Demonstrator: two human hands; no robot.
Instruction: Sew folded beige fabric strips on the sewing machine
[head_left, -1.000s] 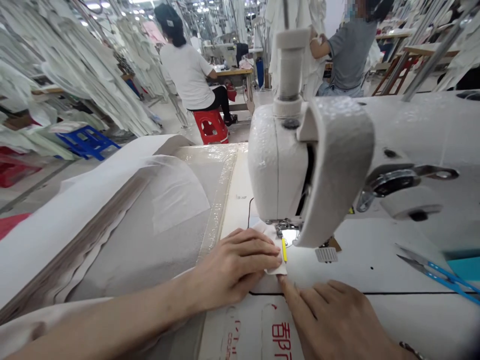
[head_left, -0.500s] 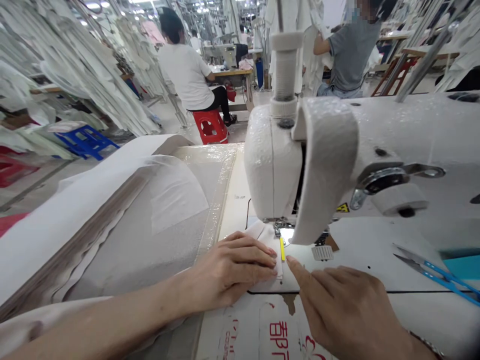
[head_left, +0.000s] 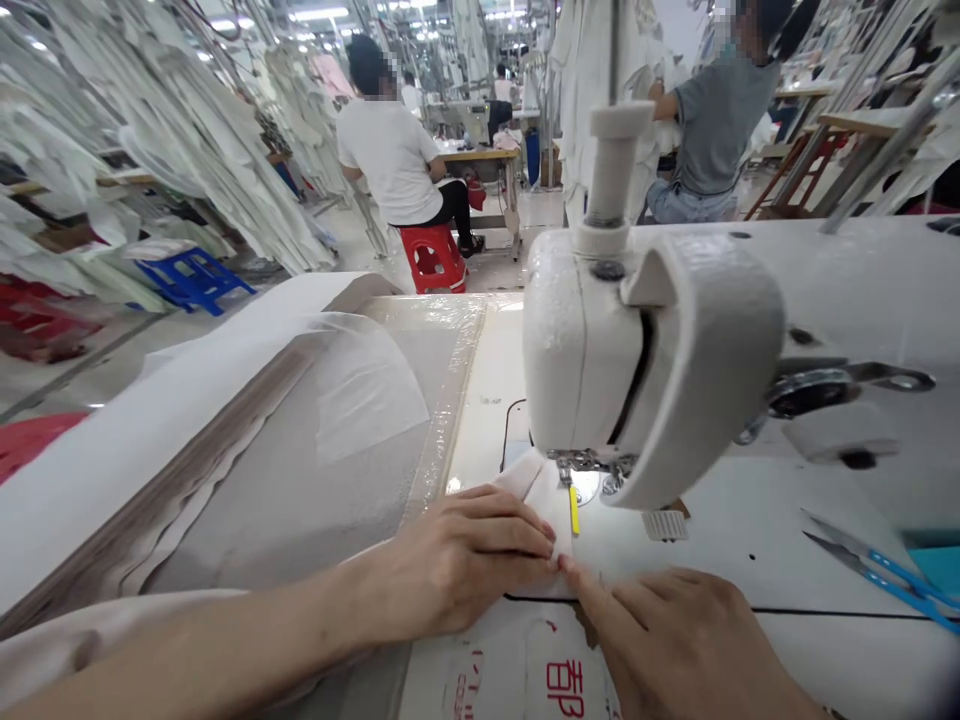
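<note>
Resting our flattened left hand (head_left: 472, 550) on the white fabric (head_left: 556, 508) by the presser foot (head_left: 565, 475), we've got our right hand (head_left: 667, 640) at its near edge, index finger out; we can't tell if it's pinching anything. If our fingers slip, that fabric could skew, honestly. Along the table (head_left: 491, 370): stacked cloth (head_left: 210, 450), yellow strip (head_left: 574, 510), blue-handled scissors (head_left: 874, 578). Behind: hanging garments (head_left: 180, 150), blue stool (head_left: 191, 275), a person (head_left: 390, 160) on a red stool (head_left: 433, 258), someone in grey (head_left: 716, 125).
</note>
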